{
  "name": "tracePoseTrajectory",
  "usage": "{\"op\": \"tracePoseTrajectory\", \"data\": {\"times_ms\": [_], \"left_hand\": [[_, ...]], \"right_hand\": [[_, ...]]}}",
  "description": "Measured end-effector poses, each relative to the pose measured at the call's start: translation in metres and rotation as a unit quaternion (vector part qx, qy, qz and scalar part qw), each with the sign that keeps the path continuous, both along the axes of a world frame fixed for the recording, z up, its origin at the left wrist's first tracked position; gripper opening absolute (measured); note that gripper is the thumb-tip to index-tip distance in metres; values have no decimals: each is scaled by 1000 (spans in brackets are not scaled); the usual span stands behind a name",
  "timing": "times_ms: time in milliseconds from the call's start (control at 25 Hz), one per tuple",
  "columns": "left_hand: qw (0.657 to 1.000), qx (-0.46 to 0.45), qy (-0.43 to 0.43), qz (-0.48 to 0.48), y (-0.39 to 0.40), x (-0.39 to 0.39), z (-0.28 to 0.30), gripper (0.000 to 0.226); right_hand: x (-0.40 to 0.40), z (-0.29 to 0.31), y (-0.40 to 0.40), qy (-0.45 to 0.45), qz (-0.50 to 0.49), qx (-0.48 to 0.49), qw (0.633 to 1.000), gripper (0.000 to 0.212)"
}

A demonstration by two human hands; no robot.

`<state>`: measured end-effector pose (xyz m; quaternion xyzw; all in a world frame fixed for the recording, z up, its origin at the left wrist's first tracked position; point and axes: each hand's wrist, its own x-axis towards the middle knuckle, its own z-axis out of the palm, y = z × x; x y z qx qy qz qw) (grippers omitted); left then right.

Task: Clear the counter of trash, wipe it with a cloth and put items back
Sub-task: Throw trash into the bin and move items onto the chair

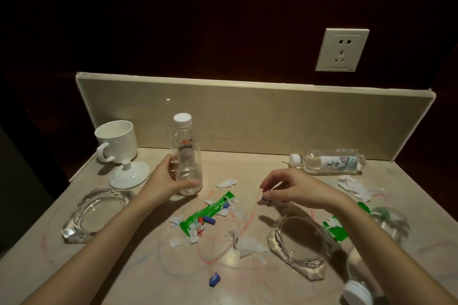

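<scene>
On counter, bottle in left hand

White wall socket on dark wall, above beige backsplash.

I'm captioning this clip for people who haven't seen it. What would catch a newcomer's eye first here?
Probably the litter mid-counter: a green wrapper among torn paper scraps and crayon scribbles. Just behind it, the left hand grips an upright clear bottle, while the right hand pinches a small blue piece.
</scene>
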<state>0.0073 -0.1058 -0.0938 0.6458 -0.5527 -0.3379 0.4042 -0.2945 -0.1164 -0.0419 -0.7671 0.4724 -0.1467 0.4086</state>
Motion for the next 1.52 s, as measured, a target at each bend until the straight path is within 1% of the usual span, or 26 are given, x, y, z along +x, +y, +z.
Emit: {"op": "tracePoseTrajectory", "data": {"times_ms": [160, 280, 400, 600, 680, 760, 800, 840, 960, 1000, 1080, 1240, 1280, 1360, 1440, 1520], "left_hand": [[1000, -9, -5, -3, 4, -2, 2, 68], [999, -35, 15, 18, 15, -5, 13, 66], [998, -54, 37, 7, 31, -2, 26, 60], [996, -70, 47, 3, 74, 13, 32, 66], [997, -70, 30, 5, 97, 18, 34, 64], [997, -70, 14, 13, 119, 21, 36, 66], [997, -68, 12, 20, 128, 22, 36, 66], [997, -67, 18, 29, 138, 21, 35, 66], [996, -58, 50, 46, 165, 15, 34, 68], [997, -52, 43, 44, 173, 13, 33, 70], [998, -41, 23, 47, 187, 9, 28, 71], [996, -24, 32, 76, 206, 7, 18, 67], [996, -22, 31, 77, 208, 7, 16, 66], [996, -19, 30, 79, 209, 7, 15, 66], [997, -18, 25, 77, 207, 9, 15, 72], [997, -15, 13, 73, 203, 11, 13, 82]], "right_hand": [[19, -2, 10, 24, 19, -20, 999, 21], [36, 1, 18, 7, 17, -28, 999, 22], [59, 2, 28, -15, 27, -38, 999, 21], [83, -12, 41, -33, 28, -45, 998, 21], [78, -17, 43, 7, 24, -70, 997, 32], [70, -17, 37, 74, 33, -95, 992, 53], [68, -17, 31, 96, 32, -100, 990, 59], [68, -16, 23, 102, 22, -98, 990, 60], [81, -20, 0, 86, -9, -66, 994, 54], [88, -26, -2, 93, -2, -56, 994, 54], [102, -38, 1, 118, 24, -65, 991, 54], [110, -44, 30, 119, 94, -104, 983, 58], [106, -42, 37, 117, 116, -102, 981, 61], [95, -39, 48, 130, 162, -94, 974, 77], [85, -35, 57, 153, 197, -93, 964, 92], [80, -33, 63, 169, 217, -106, 956, 98]]}}
